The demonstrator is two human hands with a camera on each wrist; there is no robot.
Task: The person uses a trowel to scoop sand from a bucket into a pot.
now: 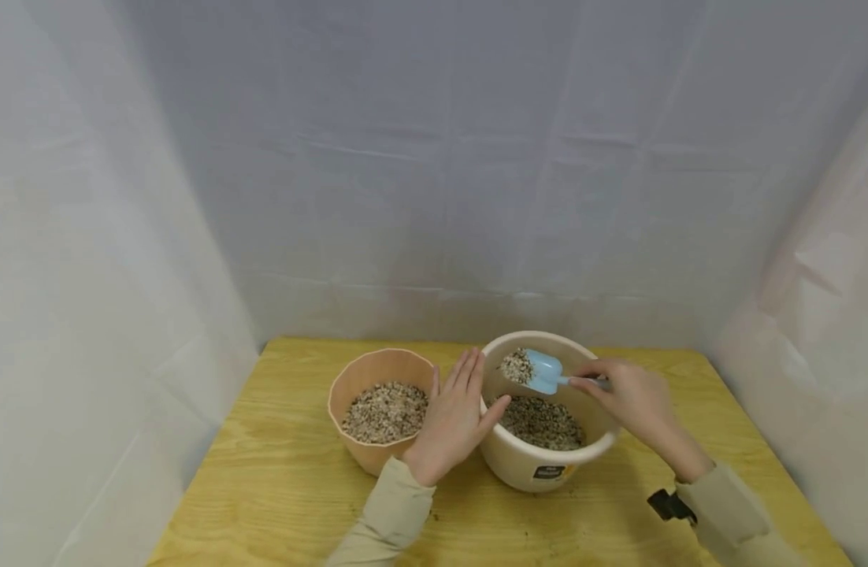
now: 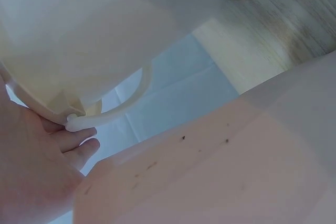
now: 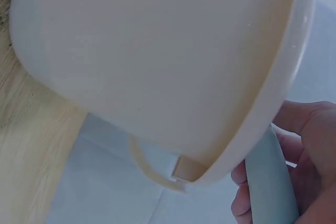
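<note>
Head view: you stand at a pale wooden worktop (image 1: 278, 472) closed in by white sheeting. Two bowls sit side by side near its middle, close enough to touch or nearly so. The left one is a peach-coloured bowl (image 1: 349, 378), filled with brown and white gravel. The right one is a cream bowl (image 1: 540, 465) holding the same gravel. Your left hand (image 1: 451, 421) rests with straight fingers between the two, its thumb reaching over the cream bowl's near-left rim, which looks like a way to steady it. Your right hand (image 1: 636, 398) pinches the handle of a light blue scoop (image 1: 543, 372). The scoop is held over the far side of the cream bowl, its loaded front end pointing left, so any spilled gravel would probably drop back inside. A small dark label (image 1: 550, 472) sits on the cream bowl's near wall; its writing is too small to read.

Left wrist view: the cream bowl's underside (image 2: 105, 30) fills the top, with a thin loop handle (image 2: 123, 109) under its rim. Your left fingers (image 2: 73, 140) lie loosely just below that rim. The peach bowl's wall (image 2: 236, 166) fills the lower right.

Right wrist view: the cream bowl's outer wall (image 3: 157, 61) looms close. At lower right your right fingers (image 3: 310, 150) curl round the blue-grey scoop handle (image 3: 270, 182). No writing shows here.
</note>
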